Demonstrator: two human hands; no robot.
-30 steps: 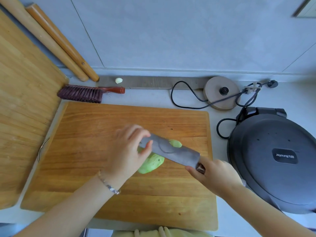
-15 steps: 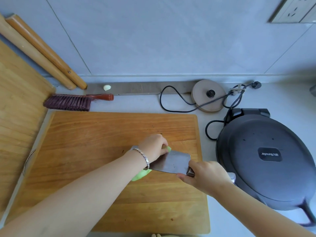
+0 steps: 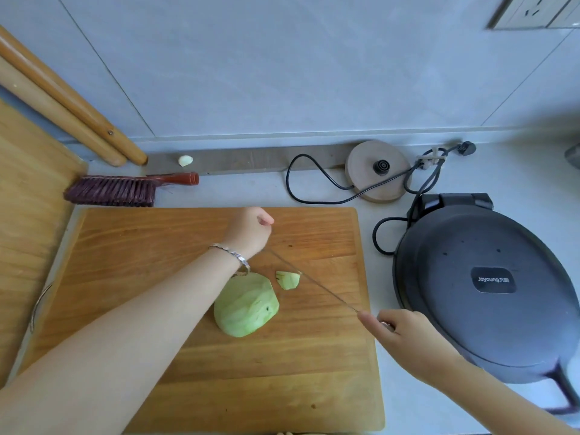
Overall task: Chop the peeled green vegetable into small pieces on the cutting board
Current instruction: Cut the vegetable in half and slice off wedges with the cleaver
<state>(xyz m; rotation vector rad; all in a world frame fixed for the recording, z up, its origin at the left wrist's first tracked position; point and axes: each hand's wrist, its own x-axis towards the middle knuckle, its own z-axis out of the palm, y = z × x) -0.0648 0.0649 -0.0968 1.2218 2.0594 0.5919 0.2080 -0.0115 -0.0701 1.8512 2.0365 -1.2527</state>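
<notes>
Green vegetable [image 3: 246, 304] beside edge-on knife [image 3: 314, 281] in clenched right grip [image 3: 405, 334]; left grip [image 3: 251, 229] curled, empty.

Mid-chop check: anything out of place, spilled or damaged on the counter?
What looks like a lone garlic clove lies on the grey ledge behind the brush, away from the work. The green vegetable shows a small dark speck near its right edge. Nothing looks spilled or damaged.

A grey tiled wall [image 3: 282, 64] fills twelve o'clock, with a socket [image 3: 530, 11] at one. The pale counter [image 3: 518, 171] runs below it in soft, even light, a large wooden slab [image 3: 28, 189] at nine.
</notes>
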